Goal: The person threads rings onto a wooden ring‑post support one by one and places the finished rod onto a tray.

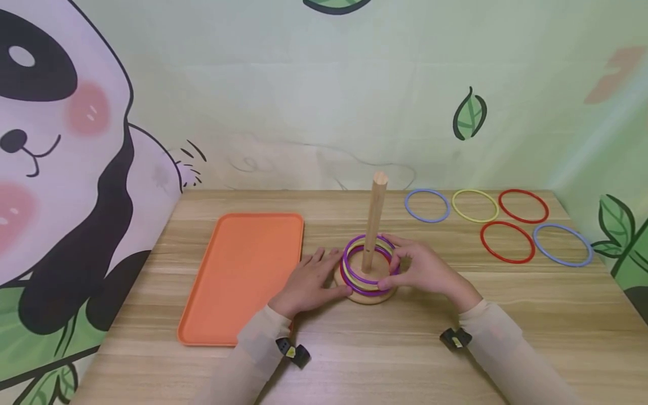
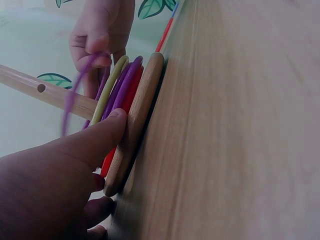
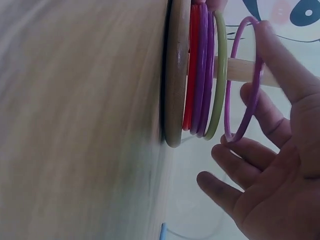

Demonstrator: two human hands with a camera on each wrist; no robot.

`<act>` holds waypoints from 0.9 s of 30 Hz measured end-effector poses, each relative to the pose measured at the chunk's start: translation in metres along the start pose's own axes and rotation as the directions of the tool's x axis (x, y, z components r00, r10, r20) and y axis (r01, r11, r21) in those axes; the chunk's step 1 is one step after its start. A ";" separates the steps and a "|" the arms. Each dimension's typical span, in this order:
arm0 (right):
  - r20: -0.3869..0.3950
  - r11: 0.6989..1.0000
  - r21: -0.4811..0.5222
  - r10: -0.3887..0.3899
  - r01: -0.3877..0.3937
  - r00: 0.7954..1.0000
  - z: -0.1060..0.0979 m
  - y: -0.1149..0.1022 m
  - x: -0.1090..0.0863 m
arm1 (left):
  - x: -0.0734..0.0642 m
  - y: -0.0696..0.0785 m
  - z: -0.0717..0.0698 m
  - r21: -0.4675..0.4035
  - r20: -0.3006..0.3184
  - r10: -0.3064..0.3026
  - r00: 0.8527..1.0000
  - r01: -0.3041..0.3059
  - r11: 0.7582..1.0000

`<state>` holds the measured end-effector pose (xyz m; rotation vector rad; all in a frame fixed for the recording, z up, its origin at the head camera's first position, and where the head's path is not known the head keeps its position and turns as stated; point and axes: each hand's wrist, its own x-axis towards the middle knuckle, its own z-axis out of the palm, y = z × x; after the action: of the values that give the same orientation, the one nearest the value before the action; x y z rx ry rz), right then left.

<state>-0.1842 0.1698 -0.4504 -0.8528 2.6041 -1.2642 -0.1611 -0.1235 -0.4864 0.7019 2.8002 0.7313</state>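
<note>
A wooden peg [image 1: 375, 216] stands upright on a round wooden base [image 1: 368, 300]. Stacked low around it are a red ring [image 3: 189, 90], two purple rings [image 3: 201, 75] and a yellow-green ring [image 3: 220, 75]. Above this stack, in the right wrist view, another purple ring [image 3: 255, 85] encircles the peg, tilted and apart from the yellow-green one. My right hand [image 1: 422, 267] pinches that ring between thumb and fingers. At the left of the base lies my left hand [image 1: 311, 284], its thumb touching the stacked rings and its fingers extended along the far-left side.
An orange tray [image 1: 243, 270] lies left of the base, partly under the left forearm. At the back right lie a blue ring [image 1: 406, 210], a yellow ring [image 1: 454, 208], a red ring [image 1: 547, 212], another red ring [image 1: 482, 239] and another blue ring [image 1: 590, 253]. A wall stands behind the table.
</note>
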 end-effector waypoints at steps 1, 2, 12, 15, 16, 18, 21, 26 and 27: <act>0.007 1.000 -0.005 -0.007 0.007 1.000 0.000 0.000 0.001 | 0.000 0.000 0.000 0.001 0.000 0.000 1.000 0.000 1.000; 0.014 1.000 -0.011 -0.012 0.012 1.000 0.000 0.000 0.001 | 0.000 -0.001 0.000 0.003 0.001 -0.001 1.000 0.001 1.000; 0.074 0.999 -0.026 -0.033 0.035 0.997 0.002 0.002 0.003 | 0.001 -0.002 0.001 0.008 0.003 -0.004 1.000 0.004 1.000; 0.095 0.999 -0.015 -0.035 0.036 0.995 0.003 0.003 0.002 | 0.002 -0.002 0.001 0.010 0.004 -0.003 1.000 0.003 1.000; 0.101 0.999 -0.009 -0.031 0.033 0.994 0.003 0.002 0.001 | 0.002 -0.001 0.001 0.011 0.006 -0.005 1.000 0.005 1.000; 0.110 1.000 0.006 -0.019 0.019 0.994 0.003 0.002 0.000 | 0.002 -0.001 0.001 0.012 0.008 -0.009 1.000 0.009 1.000; 0.111 1.000 0.012 -0.008 0.007 0.994 0.003 0.002 -0.002 | 0.001 -0.001 0.001 0.011 0.010 -0.011 1.000 0.010 1.000; 0.091 1.000 0.015 -0.015 0.013 0.996 0.003 0.005 -0.004 | 0.001 0.000 0.000 0.014 0.005 -0.003 1.000 0.003 1.000; 0.085 1.000 0.015 -0.010 0.009 0.996 0.002 0.006 -0.004 | 0.001 0.000 0.000 0.014 0.004 -0.002 1.000 0.002 1.000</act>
<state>-0.1822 0.1733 -0.4569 -0.8972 2.5242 -1.2200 -0.1620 -0.1231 -0.4867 0.7019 2.8049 0.7100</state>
